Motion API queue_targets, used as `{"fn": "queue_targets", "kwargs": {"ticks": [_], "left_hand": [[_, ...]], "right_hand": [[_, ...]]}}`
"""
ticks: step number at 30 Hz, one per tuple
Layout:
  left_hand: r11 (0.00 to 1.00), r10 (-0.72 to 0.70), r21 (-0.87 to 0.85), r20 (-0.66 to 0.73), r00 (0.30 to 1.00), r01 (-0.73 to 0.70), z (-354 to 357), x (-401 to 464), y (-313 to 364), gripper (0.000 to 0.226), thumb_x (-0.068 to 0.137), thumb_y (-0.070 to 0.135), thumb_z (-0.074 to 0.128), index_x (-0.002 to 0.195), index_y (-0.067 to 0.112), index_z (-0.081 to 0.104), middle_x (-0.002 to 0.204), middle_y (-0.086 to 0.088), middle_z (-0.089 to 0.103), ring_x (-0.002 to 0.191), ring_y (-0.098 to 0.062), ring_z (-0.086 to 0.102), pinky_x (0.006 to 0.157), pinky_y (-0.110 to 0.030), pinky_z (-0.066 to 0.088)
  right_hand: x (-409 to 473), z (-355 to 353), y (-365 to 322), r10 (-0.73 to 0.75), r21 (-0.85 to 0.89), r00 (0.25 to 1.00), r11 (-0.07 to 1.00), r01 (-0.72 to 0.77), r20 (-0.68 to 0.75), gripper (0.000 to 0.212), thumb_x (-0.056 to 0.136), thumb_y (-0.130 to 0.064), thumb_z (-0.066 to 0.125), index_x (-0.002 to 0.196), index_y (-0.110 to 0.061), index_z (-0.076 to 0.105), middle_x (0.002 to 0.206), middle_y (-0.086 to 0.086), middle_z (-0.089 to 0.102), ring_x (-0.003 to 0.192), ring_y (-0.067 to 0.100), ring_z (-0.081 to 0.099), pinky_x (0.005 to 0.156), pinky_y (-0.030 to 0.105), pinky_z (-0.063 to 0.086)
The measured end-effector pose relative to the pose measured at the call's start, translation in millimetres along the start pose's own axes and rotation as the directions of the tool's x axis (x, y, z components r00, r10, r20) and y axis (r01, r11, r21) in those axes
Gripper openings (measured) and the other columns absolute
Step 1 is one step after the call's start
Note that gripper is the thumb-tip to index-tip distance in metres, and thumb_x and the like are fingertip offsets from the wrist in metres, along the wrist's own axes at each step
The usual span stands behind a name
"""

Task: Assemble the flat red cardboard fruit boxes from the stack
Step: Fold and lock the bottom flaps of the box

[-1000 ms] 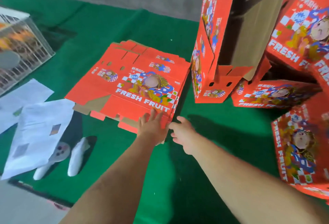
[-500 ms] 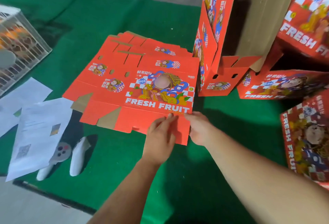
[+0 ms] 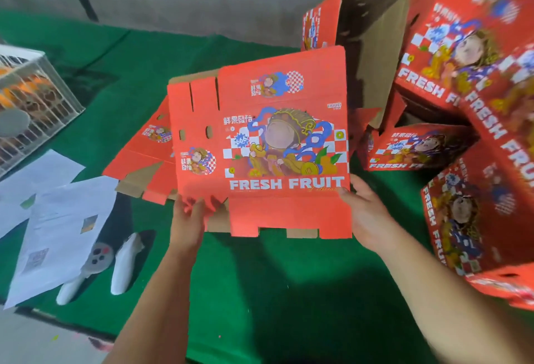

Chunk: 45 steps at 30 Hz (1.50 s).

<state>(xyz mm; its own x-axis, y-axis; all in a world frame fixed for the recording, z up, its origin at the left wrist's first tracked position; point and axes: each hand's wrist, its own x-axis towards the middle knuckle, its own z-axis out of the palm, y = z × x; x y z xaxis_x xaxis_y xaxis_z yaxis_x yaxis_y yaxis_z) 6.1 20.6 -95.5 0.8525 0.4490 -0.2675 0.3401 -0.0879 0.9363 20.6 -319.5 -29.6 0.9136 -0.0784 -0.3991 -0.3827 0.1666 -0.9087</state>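
A flat red "FRESH FRUIT" box point(image 3: 277, 144) is lifted off the stack and tilted up toward me, printed side facing the camera. My left hand point(image 3: 187, 219) grips its lower left flaps. My right hand point(image 3: 365, 213) holds its lower right corner. The stack of flat red boxes point(image 3: 144, 149) lies on the green cloth behind and to the left, mostly hidden by the raised box.
Several assembled red boxes point(image 3: 468, 54) are piled at the right, one open box point(image 3: 372, 54) standing behind the held one. White papers point(image 3: 57, 227) and two white controllers point(image 3: 124, 265) lie at the left. A wire cage point(image 3: 31, 103) sits far left. The green cloth point(image 3: 260, 291) covers the table.
Both hands went from reaching the top flat box's near edge to gripping it; the box has been lifted off the stack and tilted upright toward me.
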Motion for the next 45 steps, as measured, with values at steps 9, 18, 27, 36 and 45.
{"fn": "queue_targets", "kwargs": {"ticks": [9,18,27,36,45], "left_hand": [[0.979,-0.036,-0.189,0.197,0.980,0.074,26.0,-17.3,10.3,0.093,0.084,0.070,0.057,0.157,0.017,0.039,0.155,-0.005,0.050,0.138,-0.021,0.050,0.120,-0.044,0.031],[0.933,0.016,-0.321,0.489,0.872,0.163,96.5,-76.9,-6.0,0.082,0.080,0.082,0.064,0.109,0.006,0.070,0.108,0.000,0.074,0.115,-0.009,0.068,0.108,-0.038,0.041],[0.997,0.035,-0.075,0.701,0.712,0.025,117.6,-115.8,26.2,0.075,0.095,0.085,0.026,0.145,0.037,0.055,0.142,0.001,0.065,0.135,-0.018,0.058,0.118,-0.050,0.035],[0.986,0.115,-0.168,0.697,0.708,0.005,119.3,-119.0,33.0,0.096,0.077,0.094,0.049,0.159,0.048,0.028,0.164,0.006,0.038,0.152,-0.017,0.036,0.125,-0.053,0.026],[0.972,0.185,-0.050,0.767,0.615,-0.230,103.3,-129.9,37.7,0.130,0.068,0.060,0.091,0.152,0.066,-0.008,0.166,0.025,0.020,0.148,0.004,0.033,0.121,-0.042,0.036]], "right_hand": [[-75.9,-108.2,18.7,-0.060,0.124,0.997,0.990,0.065,-0.048,0.039,0.102,-0.015,0.051,0.141,-0.014,0.056,0.134,0.011,0.069,0.122,0.027,0.067,0.101,0.050,0.051],[-126.6,-151.7,61.6,-0.055,0.086,0.943,0.992,0.088,-0.328,0.036,0.102,-0.009,0.056,0.126,-0.034,0.068,0.128,-0.004,0.073,0.112,0.009,0.070,0.092,0.034,0.049],[-130.0,-138.6,50.8,-0.174,-0.244,0.953,0.963,0.112,-0.248,0.054,0.099,-0.038,0.068,0.146,-0.050,0.044,0.145,-0.021,0.058,0.136,0.006,0.051,0.118,0.042,0.036],[-115.1,-136.1,37.9,-0.168,-0.251,0.864,0.967,0.051,-0.474,0.030,0.095,-0.026,0.075,0.107,-0.036,0.050,0.113,-0.005,0.066,0.098,0.010,0.066,0.070,0.028,0.047],[-107.7,-134.2,29.2,-0.059,-0.203,0.891,0.979,-0.038,-0.451,0.032,0.095,-0.043,0.069,0.126,-0.037,0.062,0.122,-0.010,0.067,0.109,0.012,0.065,0.083,0.032,0.049]]}}
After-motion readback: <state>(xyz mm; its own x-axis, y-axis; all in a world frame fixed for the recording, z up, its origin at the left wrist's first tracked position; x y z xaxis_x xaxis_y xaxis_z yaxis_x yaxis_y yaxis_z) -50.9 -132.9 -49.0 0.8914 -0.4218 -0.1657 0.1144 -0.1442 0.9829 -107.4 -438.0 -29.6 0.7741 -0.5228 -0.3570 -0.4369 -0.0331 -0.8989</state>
